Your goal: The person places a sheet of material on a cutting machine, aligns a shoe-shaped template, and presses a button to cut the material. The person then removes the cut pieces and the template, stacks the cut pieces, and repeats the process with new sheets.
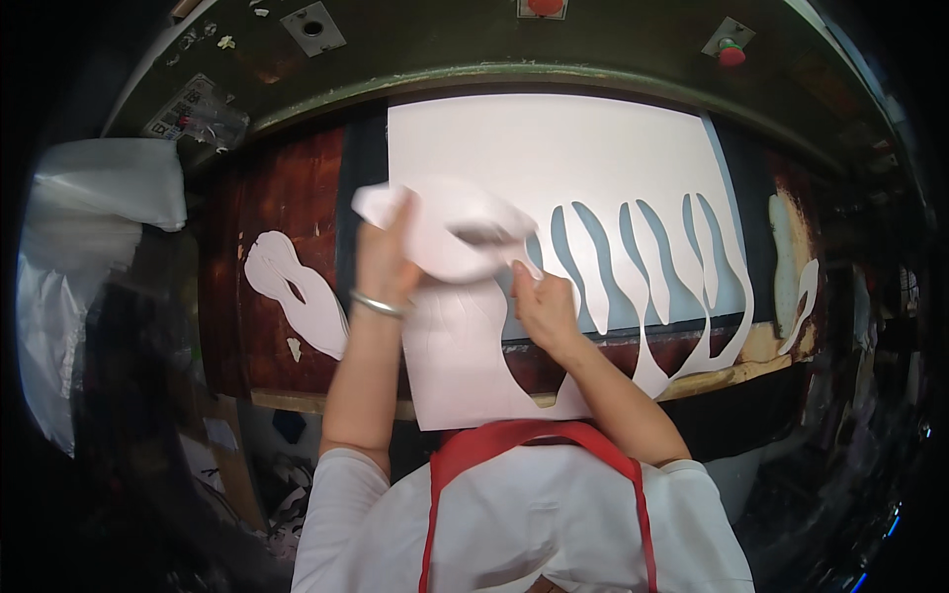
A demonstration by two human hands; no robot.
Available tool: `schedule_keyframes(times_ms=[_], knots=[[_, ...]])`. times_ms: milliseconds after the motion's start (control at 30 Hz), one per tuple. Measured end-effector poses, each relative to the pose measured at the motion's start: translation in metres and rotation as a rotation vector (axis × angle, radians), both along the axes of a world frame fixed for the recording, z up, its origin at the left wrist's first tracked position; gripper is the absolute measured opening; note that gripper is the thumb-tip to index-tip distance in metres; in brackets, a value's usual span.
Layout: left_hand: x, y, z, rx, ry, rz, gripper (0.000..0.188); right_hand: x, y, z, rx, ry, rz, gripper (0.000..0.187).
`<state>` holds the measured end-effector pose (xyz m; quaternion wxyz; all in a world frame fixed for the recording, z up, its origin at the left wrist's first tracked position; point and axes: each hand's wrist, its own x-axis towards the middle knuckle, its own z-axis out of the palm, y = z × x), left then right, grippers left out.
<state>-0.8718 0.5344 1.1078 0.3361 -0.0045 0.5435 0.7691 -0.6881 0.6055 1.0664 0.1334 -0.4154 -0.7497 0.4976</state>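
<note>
My left hand point(388, 259), with a metal bangle at the wrist, is closed on a pale pink curved cut-out point(445, 208), blurred by motion. Whether this is one piece or several together, I cannot tell. My right hand point(546, 306) has its fingers closed in a pinch at the cut-out's right end. Below both hands lies a large pale pink sheet point(554, 138). Wavy sole-shaped openings run across its right half, leaving thin strips between them. Its near left corner overhangs the table's front edge, close to my red apron.
A stack of pale pink cut-outs point(272, 262) lies on the brown tabletop point(311, 178) at left. A light blue board point(621, 296) shows through the sheet's openings. Behind stands a dark green machine beam point(435, 44) with red buttons point(732, 52). Clear plastic bags point(109, 188) sit far left.
</note>
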Motion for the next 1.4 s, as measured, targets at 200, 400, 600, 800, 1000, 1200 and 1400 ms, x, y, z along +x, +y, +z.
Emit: schedule_keyframes(times_ms=[200, 400, 600, 800, 1000, 1200, 1400], knots=[[-0.096, -0.05, 0.075, 0.296, 0.819, 0.18, 0.023, 0.058, -0.008, 0.016, -0.113, -0.058, 0.231, 0.038], [-0.074, -0.078, 0.092, 0.262, 1.157, 0.388, 0.021, 0.067, -0.033, 0.008, -0.246, -0.094, 0.452, 0.042], [0.058, -0.119, -0.046, -0.019, 1.585, -0.895, 0.028, 0.056, -0.051, -0.048, -1.009, 0.18, 0.259, 0.055], [0.056, -0.112, -0.124, 0.029, 1.877, -0.627, 0.046, 0.031, -0.061, -0.076, -1.347, 0.919, 0.345, 0.053], [0.017, -0.076, -0.136, -0.34, 1.53, -0.581, 0.047, 0.027, -0.056, -0.069, -1.145, 0.745, 0.447, 0.044], [0.019, -0.044, -0.099, -0.279, 0.619, -0.459, 0.047, 0.045, -0.059, -0.038, 0.134, 0.306, 0.467, 0.028], [-0.013, -0.078, -0.057, -0.094, 0.026, -0.15, 0.047, 0.03, -0.058, -0.002, 0.208, 0.18, 0.274, 0.032]])
